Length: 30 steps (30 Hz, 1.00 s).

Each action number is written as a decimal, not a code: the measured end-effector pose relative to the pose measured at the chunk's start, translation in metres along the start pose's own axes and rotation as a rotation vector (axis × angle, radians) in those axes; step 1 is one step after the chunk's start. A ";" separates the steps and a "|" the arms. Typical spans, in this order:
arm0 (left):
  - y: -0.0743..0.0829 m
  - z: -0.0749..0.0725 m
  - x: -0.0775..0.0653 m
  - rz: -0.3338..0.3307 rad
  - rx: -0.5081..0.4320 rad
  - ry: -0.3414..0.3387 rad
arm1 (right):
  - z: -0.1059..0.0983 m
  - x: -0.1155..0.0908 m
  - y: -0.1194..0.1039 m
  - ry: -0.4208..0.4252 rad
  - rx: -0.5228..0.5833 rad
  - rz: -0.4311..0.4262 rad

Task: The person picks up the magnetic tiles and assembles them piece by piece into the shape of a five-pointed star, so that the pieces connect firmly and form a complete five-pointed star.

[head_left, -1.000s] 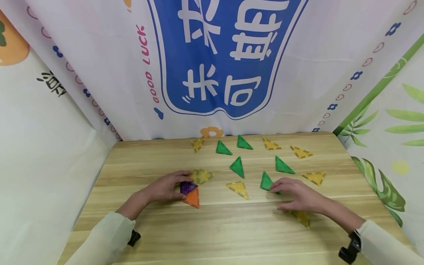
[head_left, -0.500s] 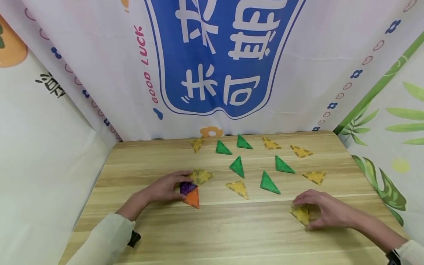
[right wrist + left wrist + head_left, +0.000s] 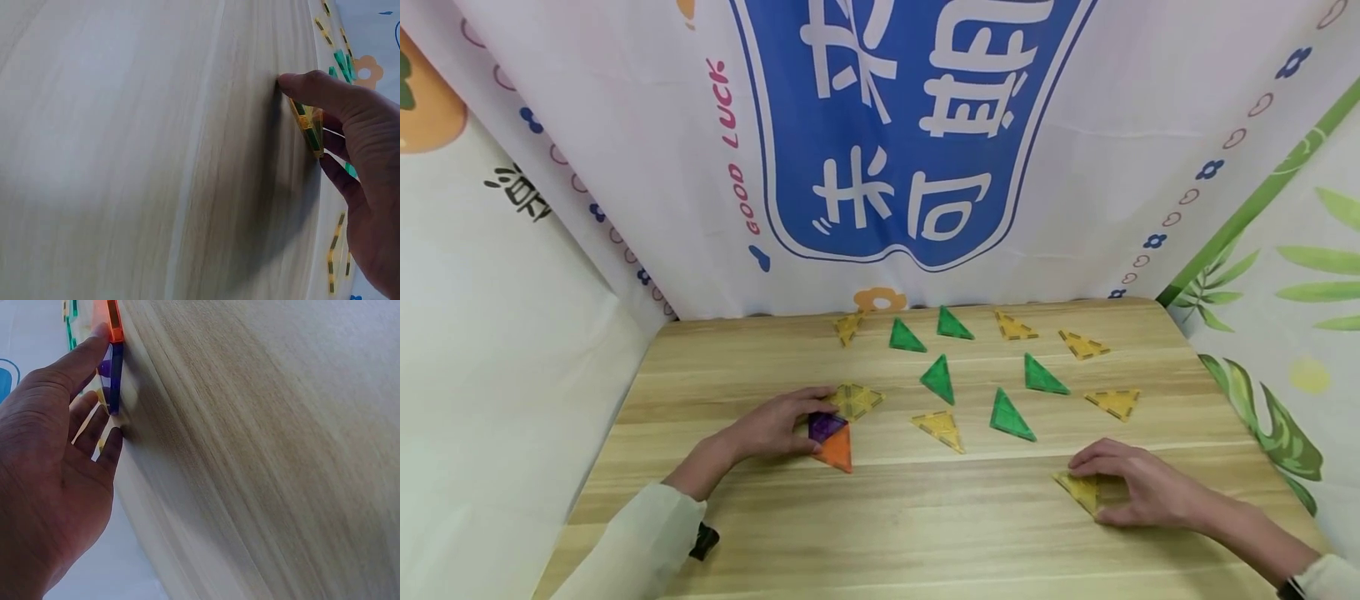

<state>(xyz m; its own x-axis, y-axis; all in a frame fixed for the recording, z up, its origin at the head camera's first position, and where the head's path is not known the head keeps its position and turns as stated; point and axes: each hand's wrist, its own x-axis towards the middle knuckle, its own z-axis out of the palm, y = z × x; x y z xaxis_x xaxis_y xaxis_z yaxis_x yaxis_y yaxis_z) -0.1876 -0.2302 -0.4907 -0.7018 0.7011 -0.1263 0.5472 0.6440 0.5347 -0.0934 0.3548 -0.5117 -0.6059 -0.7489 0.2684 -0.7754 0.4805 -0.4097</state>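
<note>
In the head view my left hand (image 3: 778,423) rests beside a joined group of flat triangular magnetic tiles. Its thumb touches the orange tile (image 3: 837,450) and its fingers reach the yellow tiles (image 3: 857,400). Between thumb and fingers lies a purple tile (image 3: 826,426). The left wrist view shows the purple tile's edge (image 3: 115,381) with relaxed fingers near it. Toward the front right, my right hand (image 3: 1150,483) pinches a single yellow triangular tile (image 3: 1081,490) by its edges, thumb at one corner and fingertips at another. In the right wrist view, this tile (image 3: 306,128) sits between thumb and fingers.
Several loose green tiles (image 3: 1011,415) and yellow tiles (image 3: 940,429) lie scattered over the middle and back of the wooden table (image 3: 925,533). A printed white curtain (image 3: 1120,150) hangs at the table's back edge, with more printed cloth at both sides.
My right hand has left the front green tile, moved right and toward me, and taken hold of the yellow tile. The left hand stays at its tile group.
</note>
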 end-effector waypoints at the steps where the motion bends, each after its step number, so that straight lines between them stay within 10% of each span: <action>1: 0.000 0.000 0.000 0.000 0.000 0.000 | 0.001 0.001 -0.001 0.008 -0.001 -0.007; 16: 0.002 0.004 0.001 0.018 0.013 -0.005 | 0.022 0.073 -0.033 0.010 0.037 -0.115; 30: 0.003 -0.002 -0.003 0.019 0.007 -0.004 | 0.067 0.169 -0.063 0.077 0.043 -0.024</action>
<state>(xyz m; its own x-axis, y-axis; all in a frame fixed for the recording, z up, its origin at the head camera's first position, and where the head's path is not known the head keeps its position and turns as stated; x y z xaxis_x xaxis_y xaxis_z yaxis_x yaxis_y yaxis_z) -0.1843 -0.2310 -0.4867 -0.6895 0.7144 -0.1196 0.5633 0.6327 0.5315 -0.1352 0.1672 -0.4989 -0.6003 -0.7219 0.3441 -0.7826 0.4415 -0.4389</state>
